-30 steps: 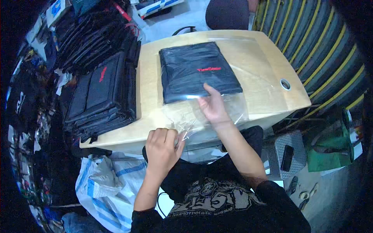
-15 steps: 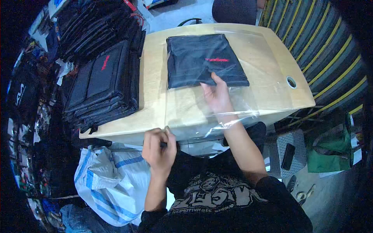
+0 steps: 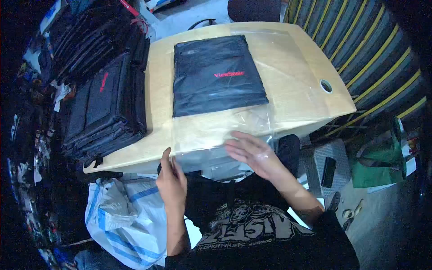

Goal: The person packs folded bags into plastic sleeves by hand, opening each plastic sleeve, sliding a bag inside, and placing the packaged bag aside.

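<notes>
A flat black fabric bag [image 3: 220,92] with red "ViewSonic" lettering lies on the wooden tabletop, inside a clear plastic bag [image 3: 202,130]. The plastic's open end hangs over the near edge of the table. My left hand [image 3: 172,180] is at the left corner of that end, its fingers closed on the plastic, with the exact grip partly hidden. Over the right part of the plastic, my right hand [image 3: 252,153] is open, fingers stretched out and pointing left. It holds nothing, and whether it touches the film is hard to see.
Stacked black fabric bags [image 3: 103,103] cover the table's left side. More clear film and a round cable hole [image 3: 326,86] are on the right of the tabletop [image 3: 306,99]. A white-and-blue woven sack [image 3: 126,220] sits below left; a green bag [image 3: 378,162] stands at right.
My right hand has let go of the black bag and drawn back toward me, its fingers now straightened. The black bag lies flatter, with its lettering fully visible. The view has shifted slightly.
</notes>
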`<action>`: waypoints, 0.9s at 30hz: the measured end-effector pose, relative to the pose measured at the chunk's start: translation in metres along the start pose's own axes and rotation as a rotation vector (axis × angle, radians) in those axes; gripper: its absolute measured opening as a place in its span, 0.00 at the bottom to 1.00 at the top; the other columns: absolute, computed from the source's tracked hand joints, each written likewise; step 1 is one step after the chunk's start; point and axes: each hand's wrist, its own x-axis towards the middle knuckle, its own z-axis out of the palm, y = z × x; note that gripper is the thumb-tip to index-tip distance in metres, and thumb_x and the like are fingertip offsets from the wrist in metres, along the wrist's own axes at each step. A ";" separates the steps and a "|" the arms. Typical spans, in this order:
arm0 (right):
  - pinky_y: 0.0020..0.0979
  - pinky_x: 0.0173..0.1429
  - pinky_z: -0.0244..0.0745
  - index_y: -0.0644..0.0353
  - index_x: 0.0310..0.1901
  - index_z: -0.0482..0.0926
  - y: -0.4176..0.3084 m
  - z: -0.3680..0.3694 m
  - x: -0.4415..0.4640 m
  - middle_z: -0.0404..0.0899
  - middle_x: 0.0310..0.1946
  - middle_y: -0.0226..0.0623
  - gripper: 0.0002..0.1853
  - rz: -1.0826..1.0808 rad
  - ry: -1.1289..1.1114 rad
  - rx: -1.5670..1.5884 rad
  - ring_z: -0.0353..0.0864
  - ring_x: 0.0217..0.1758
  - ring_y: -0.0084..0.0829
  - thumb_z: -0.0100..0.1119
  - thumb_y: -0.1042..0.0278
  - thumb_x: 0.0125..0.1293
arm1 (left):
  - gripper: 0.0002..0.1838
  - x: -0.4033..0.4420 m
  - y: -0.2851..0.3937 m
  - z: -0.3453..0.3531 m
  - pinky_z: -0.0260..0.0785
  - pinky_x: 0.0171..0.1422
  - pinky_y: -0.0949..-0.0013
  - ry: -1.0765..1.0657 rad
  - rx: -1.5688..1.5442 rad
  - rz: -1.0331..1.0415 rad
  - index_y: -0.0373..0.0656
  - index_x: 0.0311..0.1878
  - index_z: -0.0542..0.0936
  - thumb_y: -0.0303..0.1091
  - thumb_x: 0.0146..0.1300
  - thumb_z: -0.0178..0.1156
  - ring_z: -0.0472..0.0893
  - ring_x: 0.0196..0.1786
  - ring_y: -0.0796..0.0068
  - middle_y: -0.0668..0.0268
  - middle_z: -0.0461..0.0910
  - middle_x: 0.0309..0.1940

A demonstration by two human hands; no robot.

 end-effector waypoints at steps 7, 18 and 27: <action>0.28 0.41 0.76 0.61 0.47 0.73 0.005 -0.054 -0.074 0.76 0.35 0.32 0.18 -0.377 0.713 -0.272 0.78 0.37 0.25 0.47 0.53 0.71 | 0.27 -0.013 -0.024 -0.005 0.74 0.34 0.67 -0.186 -0.223 0.087 0.42 0.65 0.63 0.31 0.64 0.58 0.82 0.32 0.62 0.54 0.79 0.35; 0.21 0.36 0.73 0.67 0.43 0.77 -0.025 -0.060 -0.054 0.79 0.26 0.32 0.12 -0.332 0.615 -0.478 0.77 0.27 0.21 0.56 0.66 0.67 | 0.08 -0.007 -0.040 0.019 0.71 0.26 0.77 -0.240 -1.033 -0.557 0.36 0.35 0.79 0.32 0.62 0.62 0.79 0.23 0.75 0.66 0.77 0.21; 0.26 0.39 0.76 0.69 0.41 0.77 0.003 -0.095 -0.082 0.82 0.29 0.39 0.07 -0.282 0.512 -0.630 0.81 0.31 0.25 0.56 0.74 0.66 | 0.06 -0.015 -0.063 0.014 0.70 0.30 0.76 -0.380 -1.024 -0.555 0.37 0.35 0.77 0.30 0.62 0.61 0.78 0.23 0.77 0.64 0.79 0.22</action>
